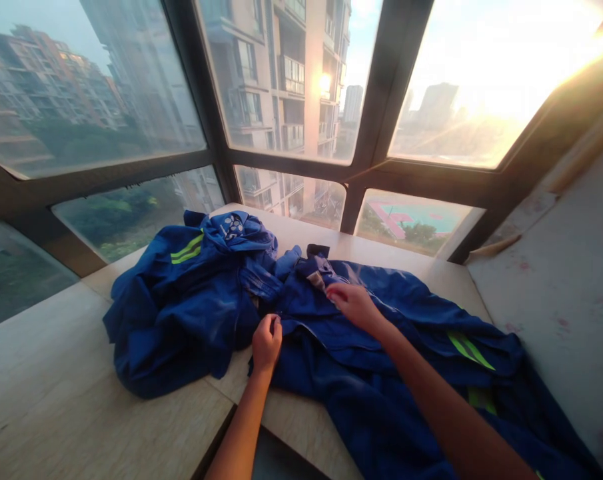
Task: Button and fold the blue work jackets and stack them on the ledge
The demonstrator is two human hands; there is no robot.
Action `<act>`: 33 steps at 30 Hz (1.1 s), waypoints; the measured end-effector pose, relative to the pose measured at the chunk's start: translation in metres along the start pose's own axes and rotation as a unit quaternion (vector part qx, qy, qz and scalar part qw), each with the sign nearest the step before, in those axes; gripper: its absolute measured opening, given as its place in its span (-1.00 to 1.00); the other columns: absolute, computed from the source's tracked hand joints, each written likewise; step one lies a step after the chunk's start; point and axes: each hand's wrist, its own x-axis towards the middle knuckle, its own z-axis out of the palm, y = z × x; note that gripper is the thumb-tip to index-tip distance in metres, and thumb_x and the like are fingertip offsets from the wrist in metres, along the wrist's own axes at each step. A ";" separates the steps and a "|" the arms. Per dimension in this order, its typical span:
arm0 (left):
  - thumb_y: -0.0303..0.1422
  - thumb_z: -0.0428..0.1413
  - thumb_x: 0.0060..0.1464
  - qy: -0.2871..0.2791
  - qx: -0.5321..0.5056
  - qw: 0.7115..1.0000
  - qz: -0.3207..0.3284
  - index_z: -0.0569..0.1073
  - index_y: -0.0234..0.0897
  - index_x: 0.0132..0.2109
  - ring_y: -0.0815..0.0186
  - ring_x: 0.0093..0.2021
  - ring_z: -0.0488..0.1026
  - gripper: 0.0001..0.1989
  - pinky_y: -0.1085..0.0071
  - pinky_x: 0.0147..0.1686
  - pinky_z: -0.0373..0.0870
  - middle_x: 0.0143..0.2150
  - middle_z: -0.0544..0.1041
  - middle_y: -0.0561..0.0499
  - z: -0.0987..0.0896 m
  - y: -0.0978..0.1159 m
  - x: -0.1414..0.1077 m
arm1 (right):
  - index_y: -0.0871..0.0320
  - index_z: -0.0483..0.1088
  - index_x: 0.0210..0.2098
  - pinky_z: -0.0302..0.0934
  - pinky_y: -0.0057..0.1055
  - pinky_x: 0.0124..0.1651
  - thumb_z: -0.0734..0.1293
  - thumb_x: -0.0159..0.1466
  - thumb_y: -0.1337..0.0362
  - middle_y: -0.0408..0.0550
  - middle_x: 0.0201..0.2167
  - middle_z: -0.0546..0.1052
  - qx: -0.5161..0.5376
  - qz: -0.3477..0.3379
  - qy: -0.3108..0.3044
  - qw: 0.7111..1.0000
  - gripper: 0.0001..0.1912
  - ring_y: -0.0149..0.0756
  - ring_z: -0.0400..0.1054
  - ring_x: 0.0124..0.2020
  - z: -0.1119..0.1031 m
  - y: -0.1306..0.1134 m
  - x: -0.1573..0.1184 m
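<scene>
A pair of dark blue work trousers (351,373), with yellow-green stripes on the legs, lies stretched out toward the right. At its upper left end, my left hand (267,343) is closed in a pinch on the fabric edge. My right hand (354,305) is closed at the bunched top of the same garment, beside a pale label (317,280). Its fingertips are partly hidden, but they appear to grip the cloth there. Left of my hands, a crumpled blue work jacket (176,313) with a white printed emblem and a yellow-green stripe rests in a heap.
Both garments lie on a pale stone-like window ledge (56,387). Dark-framed windows (281,160) surround it at the back and left, with low sun glaring in from the right. A patterned wall (561,300) bounds the right side. A dark gap (276,453) shows at the near edge.
</scene>
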 end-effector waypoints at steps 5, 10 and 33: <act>-0.18 -0.05 0.20 -0.026 -0.032 0.999 -0.005 0.52 -0.25 -0.19 0.12 -0.07 0.53 -0.68 0.18 0.04 0.41 -0.14 0.61 -0.14 -0.004 0.000 0.000 | 0.09 0.51 -0.05 0.31 -0.16 0.10 0.41 0.14 0.28 0.02 -0.01 0.56 -0.068 0.011 -0.089 0.994 -0.64 -0.08 0.42 0.03 0.010 0.033 -0.111; -0.21 0.02 0.09 -0.113 -0.061 0.992 -0.012 0.57 -0.29 -0.14 0.10 -0.02 0.54 -0.66 0.16 0.07 0.43 -0.09 0.63 -0.14 -0.023 0.006 0.014 | 0.10 0.48 -0.02 0.29 -0.21 0.08 0.22 0.29 0.33 0.03 0.01 0.54 -0.169 0.111 -0.051 0.978 -0.69 -0.13 0.42 0.04 -0.019 0.064 -0.144; -0.18 0.11 0.03 -0.177 0.081 0.974 0.114 0.53 -0.19 -0.17 0.07 -0.06 0.51 -0.74 0.15 0.05 0.42 -0.12 0.58 -0.08 -0.078 0.091 0.047 | 0.10 0.50 -0.06 0.35 -0.21 0.04 0.23 0.32 0.24 0.03 -0.09 0.59 -0.061 0.090 0.047 0.993 -0.72 -0.15 0.49 -0.07 -0.087 0.013 -0.138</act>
